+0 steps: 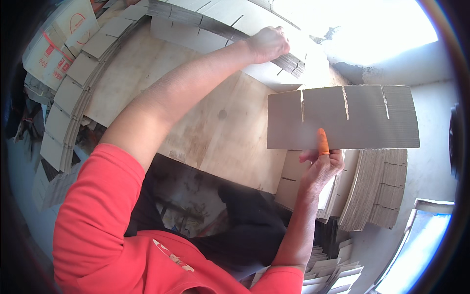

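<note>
Right hand point(323, 164) pinched a rectangular grey cardboard panel point(364, 120) by its lower edge — one finger, wearing an orange rubber finger cover point(323, 143), lay against the near face, the other fingers curled below and behind. The panel was held up over the right end of a pale plywood worktop point(210, 117), its long side running across the view; three narrow slots ran down into it from the upper edge.

Left hand point(268, 45) was reached out to the far side of the worktop, fingers curled in at a long row of slotted pale cardboard sheets point(196, 20). The fingertips were turned away, so I could not tell whether they gripped a sheet or only rested there.

Along the left edge of the worktop stood a fanned line of slotted tan cardboard pieces point(73, 105); beyond it, a white cardboard box with red printing point(63, 41). Below the panel, to the right, thick upright brown cardboard bundles point(377, 188) stood close together, with loose pale cardboard sheets point(335, 274) lower down. The person wore a red short-sleeved shirt point(103, 196) and dark trousers point(245, 230) — legs at the worktop's near edge
</note>
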Available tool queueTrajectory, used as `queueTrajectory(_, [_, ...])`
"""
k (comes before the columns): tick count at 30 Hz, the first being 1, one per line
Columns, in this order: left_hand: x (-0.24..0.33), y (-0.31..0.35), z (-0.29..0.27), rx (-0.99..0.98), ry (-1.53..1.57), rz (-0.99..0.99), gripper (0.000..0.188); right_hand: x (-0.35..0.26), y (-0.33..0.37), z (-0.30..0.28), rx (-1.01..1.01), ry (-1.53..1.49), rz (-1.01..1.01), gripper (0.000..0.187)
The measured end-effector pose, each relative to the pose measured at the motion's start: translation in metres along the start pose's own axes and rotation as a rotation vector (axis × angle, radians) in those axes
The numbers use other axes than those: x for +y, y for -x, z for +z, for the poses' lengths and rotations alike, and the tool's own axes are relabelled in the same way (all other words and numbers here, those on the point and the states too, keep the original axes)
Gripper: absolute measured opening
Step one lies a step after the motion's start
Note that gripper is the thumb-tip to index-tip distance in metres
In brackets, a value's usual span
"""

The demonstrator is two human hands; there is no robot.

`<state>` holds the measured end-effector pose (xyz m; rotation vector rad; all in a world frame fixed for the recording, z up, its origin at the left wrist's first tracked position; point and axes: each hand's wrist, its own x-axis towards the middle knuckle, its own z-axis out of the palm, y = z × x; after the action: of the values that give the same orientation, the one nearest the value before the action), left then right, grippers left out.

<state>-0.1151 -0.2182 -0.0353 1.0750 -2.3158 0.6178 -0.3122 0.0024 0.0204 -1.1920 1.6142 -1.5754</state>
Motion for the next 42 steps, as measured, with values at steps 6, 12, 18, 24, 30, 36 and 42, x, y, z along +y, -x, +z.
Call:
queueTrajectory(6, [-0.007,0.005,-0.02,0.075,0.16,0.02,0.004,-0.004,0.004,0.003,0.007,-0.011,-0.005,0.013])
queueTrajectory(12, [0.021,0.014,-0.036,0.078,-0.245,0.356,0.029,-0.008,0.006,0.006,0.038,0.083,-0.028,0.013])
queueTrajectory(18, [0.048,0.04,-0.049,0.041,-0.238,0.375,0.028,-0.002,0.006,0.006,-0.014,0.055,-0.057,0.015])
queueTrajectory(24, [0.069,0.057,-0.075,0.113,-0.121,0.456,0.018,0.013,0.001,0.007,-0.04,0.061,-0.04,0.012])
queueTrajectory(30, [0.11,0.09,-0.113,-0.101,-0.166,0.577,0.015,0.022,0.002,0.016,-0.067,0.135,-0.008,0.012])
queueTrajectory(36, [0.095,0.081,-0.106,-0.062,0.393,0.231,0.037,0.026,0.005,0.02,-0.083,0.213,0.03,0.021])
queueTrajectory(42, [0.01,0.031,-0.024,0.164,-0.073,0.0,0.037,0.02,0.013,0.036,-0.171,0.246,0.091,0.011])
